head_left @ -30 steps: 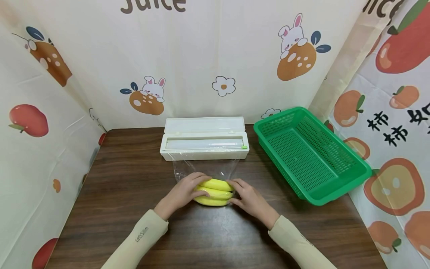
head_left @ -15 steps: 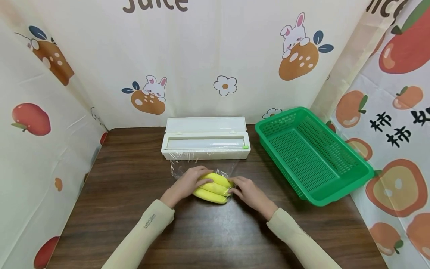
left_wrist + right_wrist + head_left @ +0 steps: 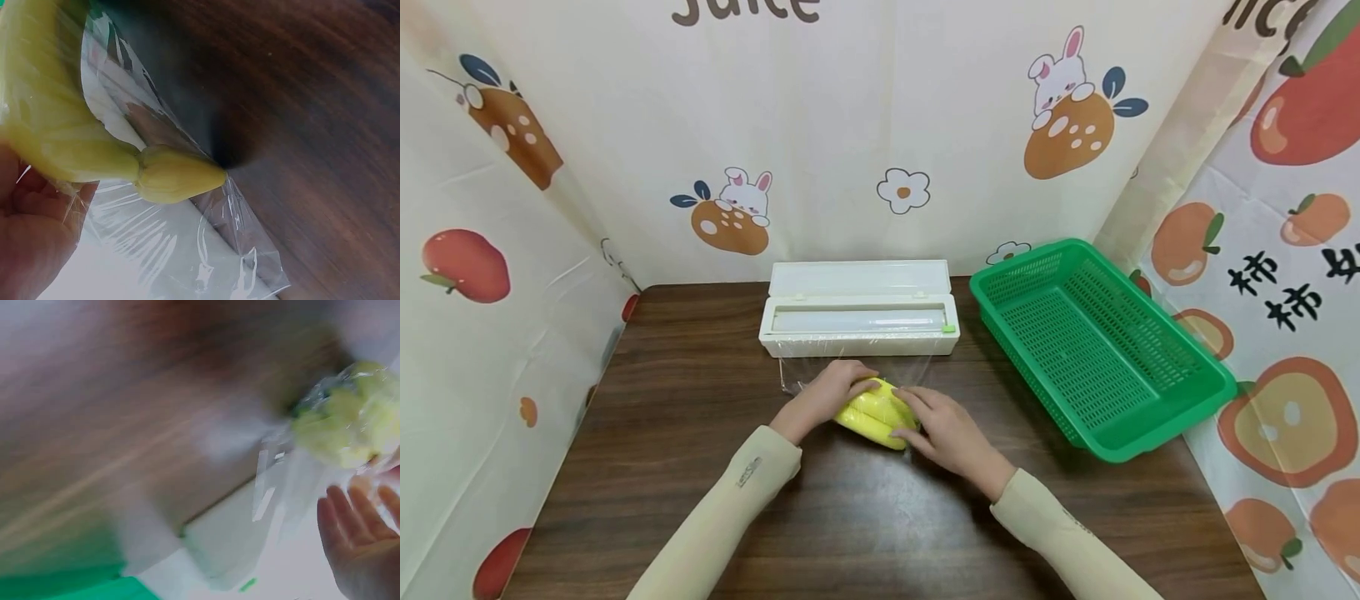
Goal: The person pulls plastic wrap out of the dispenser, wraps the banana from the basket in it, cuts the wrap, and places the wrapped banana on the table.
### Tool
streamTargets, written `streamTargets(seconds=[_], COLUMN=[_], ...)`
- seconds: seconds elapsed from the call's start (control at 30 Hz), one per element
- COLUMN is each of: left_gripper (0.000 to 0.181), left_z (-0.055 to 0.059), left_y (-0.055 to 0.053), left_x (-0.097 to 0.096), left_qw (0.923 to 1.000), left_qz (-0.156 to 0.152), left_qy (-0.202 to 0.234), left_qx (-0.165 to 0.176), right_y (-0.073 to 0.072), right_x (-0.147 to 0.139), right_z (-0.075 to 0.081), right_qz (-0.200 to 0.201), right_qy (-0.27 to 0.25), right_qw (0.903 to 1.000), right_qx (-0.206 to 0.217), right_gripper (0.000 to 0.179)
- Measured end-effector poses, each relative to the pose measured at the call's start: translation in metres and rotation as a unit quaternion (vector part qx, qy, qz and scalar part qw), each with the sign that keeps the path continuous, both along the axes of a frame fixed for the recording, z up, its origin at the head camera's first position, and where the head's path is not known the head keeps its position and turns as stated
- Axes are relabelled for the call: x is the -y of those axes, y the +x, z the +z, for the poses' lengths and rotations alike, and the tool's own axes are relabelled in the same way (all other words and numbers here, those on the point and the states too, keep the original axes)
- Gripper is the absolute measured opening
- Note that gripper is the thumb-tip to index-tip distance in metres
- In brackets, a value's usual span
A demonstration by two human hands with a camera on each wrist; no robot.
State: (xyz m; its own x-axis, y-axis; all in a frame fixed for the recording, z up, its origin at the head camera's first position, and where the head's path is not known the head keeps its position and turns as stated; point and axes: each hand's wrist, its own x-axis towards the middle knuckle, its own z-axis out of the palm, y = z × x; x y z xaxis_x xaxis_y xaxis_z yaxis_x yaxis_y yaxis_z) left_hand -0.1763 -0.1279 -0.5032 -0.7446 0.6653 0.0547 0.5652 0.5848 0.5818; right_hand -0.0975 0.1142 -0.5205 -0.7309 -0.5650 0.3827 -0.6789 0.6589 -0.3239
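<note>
A bunch of yellow bananas [image 3: 874,421] with clear plastic wrap [image 3: 231,212] over it is at the middle of the table. My left hand [image 3: 827,392] grips the bunch's left end, fingers over the far side. In the left wrist view the yellow stem end [image 3: 178,175] juts out past that hand. At the right end, my right hand [image 3: 949,429] has its fingers on the far side and its thumb over the near banana. Its fingers look fairly straight in the right wrist view. The film runs back to a white wrap dispenser [image 3: 859,343] with its lid up.
A green plastic basket [image 3: 1105,446] stands at the right of the dark wooden table [image 3: 880,533]. The dispenser has a small green slider [image 3: 949,328] at its right end. Printed curtains [image 3: 820,125] close in the back and both sides.
The bananas have turned, their left end shifting away from me and rolling over in the film. My left hand has moved forward with them. My right fingers and thumb have spread wider over the bunch.
</note>
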Motion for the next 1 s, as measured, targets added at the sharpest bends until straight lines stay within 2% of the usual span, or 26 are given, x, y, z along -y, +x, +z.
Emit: streamTargets(seconds=[0.13,0.23,0.33,0.4,0.53,0.6,0.67,0.77,0.9,1.0], left_gripper=[0.030,0.032,0.036,0.037,0.036,0.037,0.035,0.031,0.043,0.057], left_z=[-0.002,-0.003,-0.003,-0.001,0.006,0.011,0.015,0.017,0.008,-0.001], left_y=[-0.006,-0.009,-0.009,-0.007,-0.004,-0.002,0.000,0.003,0.008,0.013], left_x=[-0.004,-0.007,-0.006,-0.003,0.009,0.017,0.024,0.035,0.044,0.048], left_qw=[0.9995,0.9988,0.9977,0.9950,0.9839,0.9780,0.9755,0.9824,0.9949,0.9963], left_qz=[0.027,0.046,0.065,0.079,0.102,0.116,0.120,0.104,0.069,0.064], left_qy=[-0.001,-0.006,-0.001,0.017,0.072,0.092,0.105,0.098,0.069,0.047], left_qx=[0.018,0.014,-0.020,-0.058,-0.128,-0.148,-0.152,-0.121,-0.024,0.032], right_y=[0.000,-0.002,-0.006,-0.008,-0.012,-0.014,-0.016,-0.019,-0.024,-0.025], right_x=[0.013,0.018,0.019,0.018,0.017,0.017,0.017,0.016,0.015,0.015], right_z=[-0.001,-0.003,-0.003,-0.001,0.002,0.004,0.004,0.006,0.008,0.008], right_qz=[0.023,0.025,0.023,0.024,0.024,0.023,0.023,0.020,0.012,0.009], right_qy=[0.032,0.051,0.057,0.058,0.060,0.058,0.057,0.062,0.077,0.082], right_qw=[0.9989,0.9983,0.9981,0.9979,0.9970,0.9968,0.9964,0.9955,0.9934,0.9930], right_qx=[-0.026,-0.014,0.003,0.017,0.041,0.051,0.057,0.069,0.084,0.085], right_gripper=[0.084,0.085,0.081,0.080,0.080,0.080,0.080,0.079,0.078,0.077])
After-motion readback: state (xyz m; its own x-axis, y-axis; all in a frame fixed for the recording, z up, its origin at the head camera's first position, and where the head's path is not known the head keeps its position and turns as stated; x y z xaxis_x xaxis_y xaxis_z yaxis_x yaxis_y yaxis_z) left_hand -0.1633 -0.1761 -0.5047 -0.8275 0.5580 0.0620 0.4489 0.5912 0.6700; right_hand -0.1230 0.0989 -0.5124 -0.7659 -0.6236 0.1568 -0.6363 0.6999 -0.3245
